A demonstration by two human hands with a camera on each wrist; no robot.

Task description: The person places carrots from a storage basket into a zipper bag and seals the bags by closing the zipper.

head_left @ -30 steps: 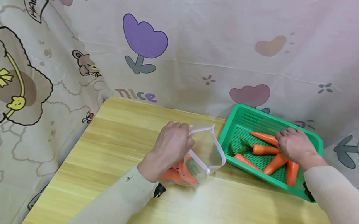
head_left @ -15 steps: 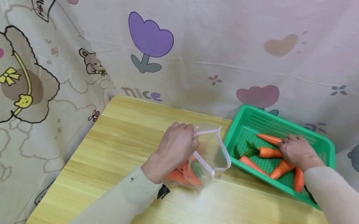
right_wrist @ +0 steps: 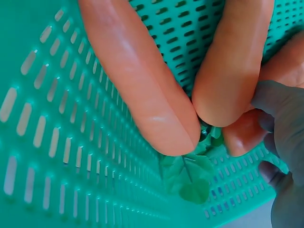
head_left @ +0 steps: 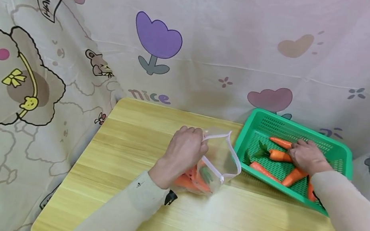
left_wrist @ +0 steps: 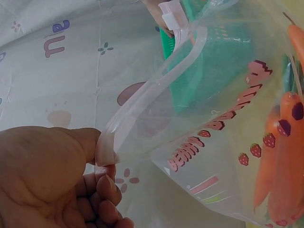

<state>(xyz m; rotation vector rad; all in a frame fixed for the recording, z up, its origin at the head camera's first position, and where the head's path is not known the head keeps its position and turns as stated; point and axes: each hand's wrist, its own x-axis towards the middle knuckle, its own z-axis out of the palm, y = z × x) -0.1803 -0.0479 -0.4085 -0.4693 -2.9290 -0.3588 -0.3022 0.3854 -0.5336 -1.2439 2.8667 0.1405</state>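
Note:
My left hand pinches the white zip rim of a clear printed zip bag between thumb and bent fingers. The bag's mouth gapes toward the basket, and several carrots lie inside. My right hand reaches into a green plastic basket, among several carrots. In the right wrist view its bent fingers touch or nearly touch a thick carrot and a carrot end beneath it. The back of the hand hides most of the contact, so the grip is unclear.
Both basket and bag are on a wooden table. Behind and to the left hangs a printed cloth. Green leaves lie under the carrots at one end of the basket. The bag's mouth sits close beside the basket's left wall.
The head view has shifted, sliding the scene rightward. Within the basket, my right hand has edged slightly left over the carrots. My left hand keeps its hold on the bag's rim.

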